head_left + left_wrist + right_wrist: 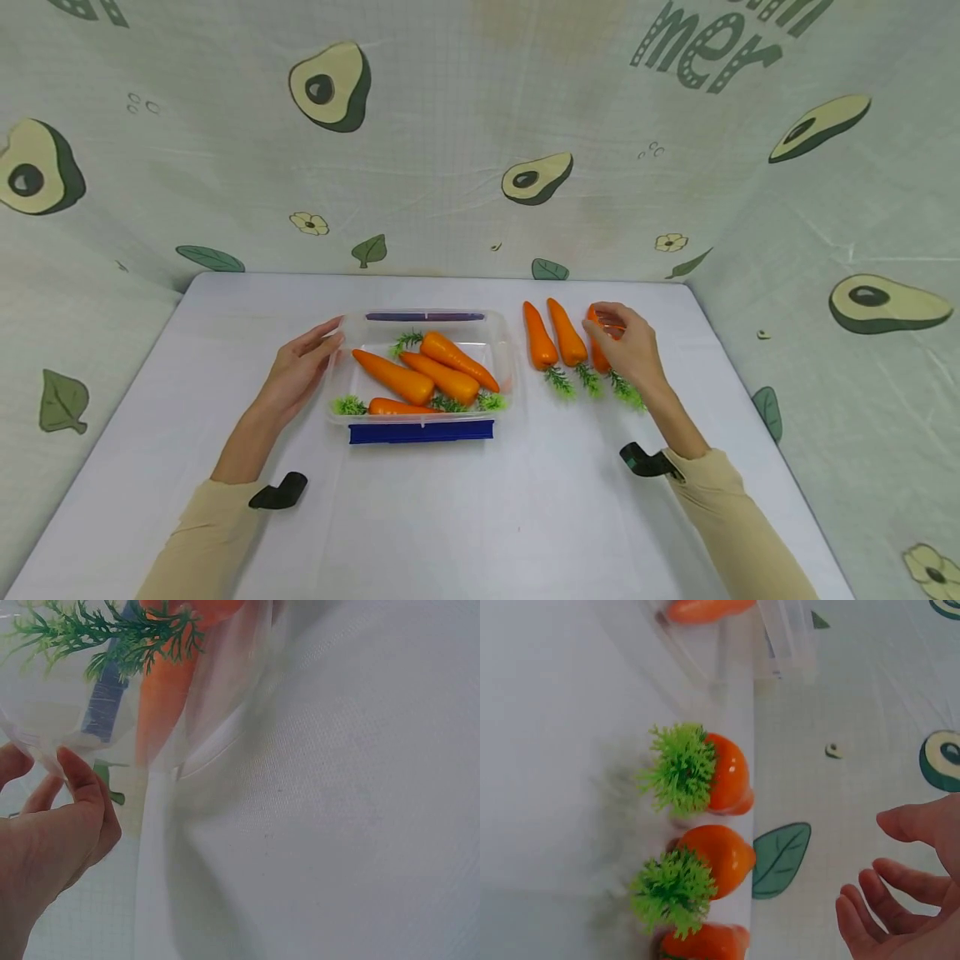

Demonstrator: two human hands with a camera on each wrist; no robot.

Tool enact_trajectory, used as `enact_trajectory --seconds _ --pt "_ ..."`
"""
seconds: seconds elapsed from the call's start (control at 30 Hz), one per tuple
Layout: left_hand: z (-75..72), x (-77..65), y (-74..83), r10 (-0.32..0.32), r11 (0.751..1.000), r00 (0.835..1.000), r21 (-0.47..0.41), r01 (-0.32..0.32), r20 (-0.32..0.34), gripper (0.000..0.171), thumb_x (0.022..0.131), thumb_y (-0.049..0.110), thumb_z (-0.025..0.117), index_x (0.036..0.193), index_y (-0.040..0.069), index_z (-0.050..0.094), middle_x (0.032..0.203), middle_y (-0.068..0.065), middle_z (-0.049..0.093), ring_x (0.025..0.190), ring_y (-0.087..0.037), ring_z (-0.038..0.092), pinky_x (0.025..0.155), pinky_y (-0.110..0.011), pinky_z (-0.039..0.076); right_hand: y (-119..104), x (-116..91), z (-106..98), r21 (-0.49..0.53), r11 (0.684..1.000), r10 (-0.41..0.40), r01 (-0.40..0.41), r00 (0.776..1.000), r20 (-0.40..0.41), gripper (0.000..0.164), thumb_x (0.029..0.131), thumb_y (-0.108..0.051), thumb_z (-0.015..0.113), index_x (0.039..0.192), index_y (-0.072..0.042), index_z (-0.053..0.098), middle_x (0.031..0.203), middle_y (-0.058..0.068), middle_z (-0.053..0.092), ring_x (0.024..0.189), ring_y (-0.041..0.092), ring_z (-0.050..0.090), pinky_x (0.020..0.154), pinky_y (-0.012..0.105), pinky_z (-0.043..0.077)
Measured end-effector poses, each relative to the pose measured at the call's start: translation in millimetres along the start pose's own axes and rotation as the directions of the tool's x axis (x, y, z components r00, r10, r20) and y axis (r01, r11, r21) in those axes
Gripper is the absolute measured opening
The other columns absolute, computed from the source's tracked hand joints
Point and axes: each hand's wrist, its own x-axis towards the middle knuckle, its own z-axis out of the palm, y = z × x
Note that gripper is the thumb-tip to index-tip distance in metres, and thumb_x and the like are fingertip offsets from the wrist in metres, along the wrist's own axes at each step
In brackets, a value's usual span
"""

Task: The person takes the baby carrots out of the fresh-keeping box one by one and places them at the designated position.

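Observation:
A clear plastic food container [510, 375] holds several orange toy carrots [393, 377] with green tops. My left hand [302, 371] is at its left side; in the left wrist view the thumb and fingers [82, 776] pinch the rim. To the right of the container lie three more carrots in a row, tops toward me: the left one [540, 337], the middle one [567, 333] and the right one [597, 357]. My right hand [628, 342] is over the right carrot, partly covering it. Its fingers [907, 885] are spread and bent, apart from the thumb, with nothing between them.
The container has a blue clip flap [420, 432] hanging at its front and another [425, 317] at the back. A white cloth covers the table [450, 517]. A curtain [450, 108] with avocado prints stands behind and at both sides. Black cameras [279, 492] sit on both wrists.

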Motion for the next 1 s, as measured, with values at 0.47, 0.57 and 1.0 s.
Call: enact_trajectory --seconds 0.47,0.57,1.0 --pt "-0.6 0.0 0.9 -0.004 1.000 1.000 -0.012 0.004 -0.005 0.071 0.102 0.042 0.064 0.161 0.017 0.036 0.170 -0.006 0.021 0.147 -0.015 0.030 0.121 -0.031 0.024 -43.5 15.1 38.9 0.068 0.993 -0.103 0.095 0.988 0.118 0.038 0.097 -0.012 0.072 0.130 0.006 0.064 0.126 0.023 0.063 0.117 0.040 0.060 0.104 0.051 0.049" --pt "-1.1 -0.3 0.9 0.000 1.000 1.000 -0.016 0.000 -0.002 0.068 0.103 0.039 0.063 0.161 0.017 0.036 0.170 -0.007 0.021 0.145 -0.014 0.031 0.121 -0.030 0.025 -52.4 16.5 48.0 0.060 0.991 -0.129 0.121 0.982 0.142 0.039 0.096 -0.013 0.074 0.130 0.005 0.064 0.125 0.023 0.064 0.115 0.038 0.061 0.103 0.049 0.050" --pt "-0.8 1.0 -1.6 0.008 1.000 1.000 -0.003 -0.008 0.006 0.064 0.105 0.038 0.060 0.161 0.019 0.037 0.170 -0.006 0.022 0.141 -0.013 0.033 0.119 -0.027 0.028 -73.9 18.6 93.8 0.067 0.959 -0.282 0.274 0.922 0.265 0.042 0.095 -0.013 0.076 0.129 0.007 0.063 0.124 0.024 0.065 0.111 0.037 0.063 0.098 0.047 0.055"
